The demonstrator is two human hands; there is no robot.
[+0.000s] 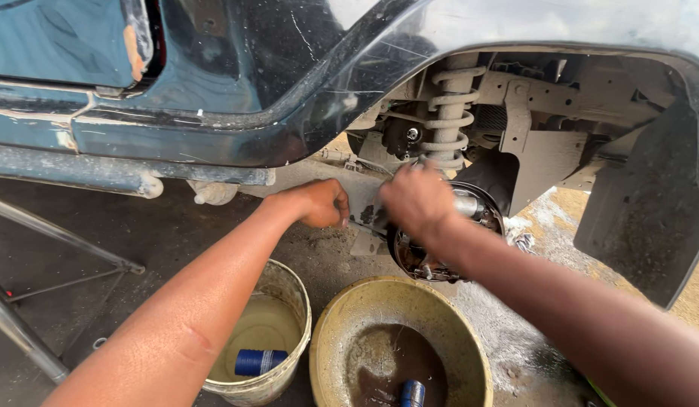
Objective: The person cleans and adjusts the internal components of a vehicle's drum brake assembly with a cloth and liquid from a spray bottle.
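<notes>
the round, rusty, grease-dark brake assembly (440,241) sits exposed inside the wheel arch of the dark blue car body (236,83), below the pale, dusty coil spring (449,113). it faces outward toward the person, so its flat face is roughly upright and its axle line runs out of the arch toward the camera.

the right hand (417,200) is the nearer of the two: it lies right on the upper left edge of the assembly, back of the hand toward the camera, fingers curled down over the parts. its grip looks closed around something there, but the fingertips are hidden behind the hand, so what it has hold of cannot be told.

the left hand (323,202) is just to the left of the assembly, apart from its face, fist closed with the knuckles up. a thin dark metal tool (362,224) comes out of the fist and runs low and nearly level to the right, its far end reaching the left rim of the assembly just under the right hand. so the tool's long axis lies left to right, across the face rather than into it, and the two hands meet at the same left edge.

on the ground below stand a dirty white plastic bucket (289,301) of yellowish liquid with a blue can (260,362) in it, and a wide yellow basin (402,301) of brown liquid directly under the assembly.
</notes>
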